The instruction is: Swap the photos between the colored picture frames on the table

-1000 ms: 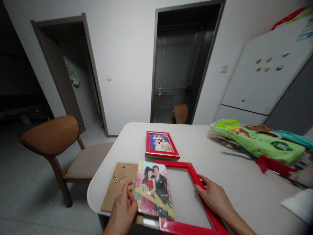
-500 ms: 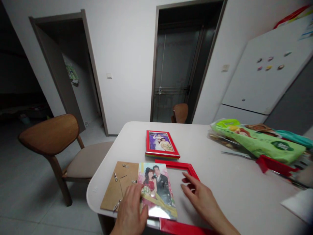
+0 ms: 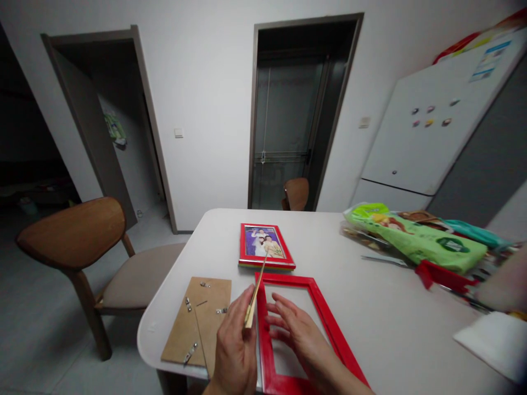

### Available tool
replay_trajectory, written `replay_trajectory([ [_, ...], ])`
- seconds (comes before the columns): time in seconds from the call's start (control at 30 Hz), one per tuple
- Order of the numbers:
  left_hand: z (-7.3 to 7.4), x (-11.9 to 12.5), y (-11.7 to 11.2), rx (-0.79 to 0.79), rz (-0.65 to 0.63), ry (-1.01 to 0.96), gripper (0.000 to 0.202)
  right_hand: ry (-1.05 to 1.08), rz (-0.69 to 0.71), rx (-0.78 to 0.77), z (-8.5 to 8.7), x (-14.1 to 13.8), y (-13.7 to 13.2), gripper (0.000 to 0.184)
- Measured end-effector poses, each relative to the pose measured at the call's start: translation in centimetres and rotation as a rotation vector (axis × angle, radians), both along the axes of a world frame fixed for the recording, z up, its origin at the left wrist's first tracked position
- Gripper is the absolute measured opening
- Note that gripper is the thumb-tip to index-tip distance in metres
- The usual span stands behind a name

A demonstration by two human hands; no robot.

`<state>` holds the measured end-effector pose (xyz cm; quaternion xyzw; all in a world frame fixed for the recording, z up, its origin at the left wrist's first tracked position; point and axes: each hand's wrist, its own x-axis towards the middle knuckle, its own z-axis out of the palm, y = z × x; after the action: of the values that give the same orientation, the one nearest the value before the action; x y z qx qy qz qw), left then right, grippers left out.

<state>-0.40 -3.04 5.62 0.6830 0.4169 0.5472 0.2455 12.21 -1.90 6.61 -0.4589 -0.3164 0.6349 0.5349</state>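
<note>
Beside the empty red frame (image 3: 300,323) on the white table (image 3: 370,307), our left hand (image 3: 236,351) pinched the photo (image 3: 256,291) edge-on, its long axis pointing away from us, along the frame's left rail. Our right hand (image 3: 294,332) lay spread flat inside the frame opening, nearer its centre. Left of the frame sat the backing board (image 3: 197,326); beyond it, a framed picture (image 3: 263,252), a doorway (image 3: 296,109).

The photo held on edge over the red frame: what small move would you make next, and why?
Probably tip the photo flat into the empty red frame: the left hand pinches it upright at the frame's left rail, and the right hand lies open inside the opening.
</note>
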Motion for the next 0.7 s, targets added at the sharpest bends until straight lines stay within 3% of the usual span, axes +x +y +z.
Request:
replay_trajectory([
  [0.13,0.6,2.3,-1.0,-0.348,-0.054,-0.462,0.045,0.088,-0.062,-0.001,-2.1,1.6,-0.2,0.027],
  [0.27,0.2,3.0,-0.4,-0.491,-0.187,-0.621,0.061,-0.102,-0.124,0.041,-1.3,5.4,0.5,0.038],
  [0.33,-0.4,2.6,0.1,-0.516,-0.203,-0.524,0.058,-0.223,-0.066,-0.003,-0.6,7.4,1.0,0.043],
  [0.43,-1.5,1.9,0.3,-0.484,-0.217,-0.178,0.046,-0.388,0.021,-0.035,-0.5,9.2,1.8,0.045],
  [0.57,-2.6,1.8,-0.3,-0.382,-0.231,0.288,0.053,-0.685,0.05,0.049,-1.7,9.2,2.8,0.046],
  [0.7,-3.7,1.7,-0.4,-0.259,-0.295,0.462,0.057,-1.013,0.016,0.145,-2.7,8.7,3.6,0.044],
])
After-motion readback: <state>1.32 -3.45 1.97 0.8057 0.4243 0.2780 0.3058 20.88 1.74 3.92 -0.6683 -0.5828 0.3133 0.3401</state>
